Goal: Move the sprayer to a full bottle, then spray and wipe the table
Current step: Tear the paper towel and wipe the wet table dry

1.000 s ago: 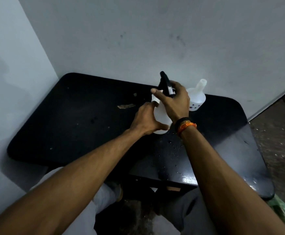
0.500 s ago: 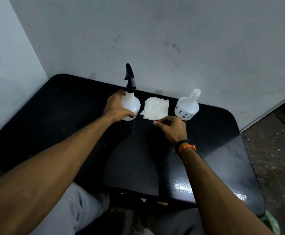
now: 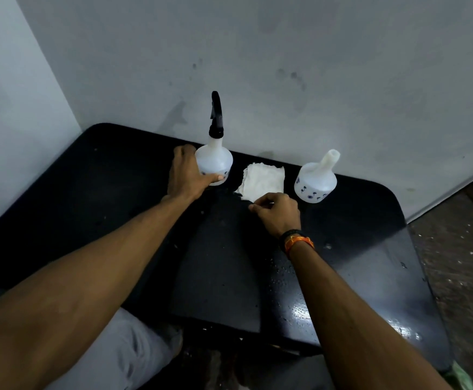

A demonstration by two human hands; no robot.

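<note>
A white bottle (image 3: pixel 215 160) with the black sprayer (image 3: pixel 216 115) screwed on stands upright at the back of the black table (image 3: pixel 117 198). My left hand (image 3: pixel 186 175) grips its lower left side, thumb across the base. A second white bottle (image 3: pixel 315 181) with an open neck and no sprayer stands to the right, tilted in view. Between them lies a folded white cloth (image 3: pixel 262 180). My right hand (image 3: pixel 278 212) pinches the cloth's near edge with curled fingers.
Grey walls rise directly behind the table and along its left. Water droplets speckle the tabletop's right half (image 3: pixel 286 271). A brown floor (image 3: pixel 460 257) shows past the table's right edge. My knees sit under the near edge.
One second ago both hands held the sprayer bottle mid-table. It has since been set down at the back left, and my right hand has dropped to the cloth's edge.
</note>
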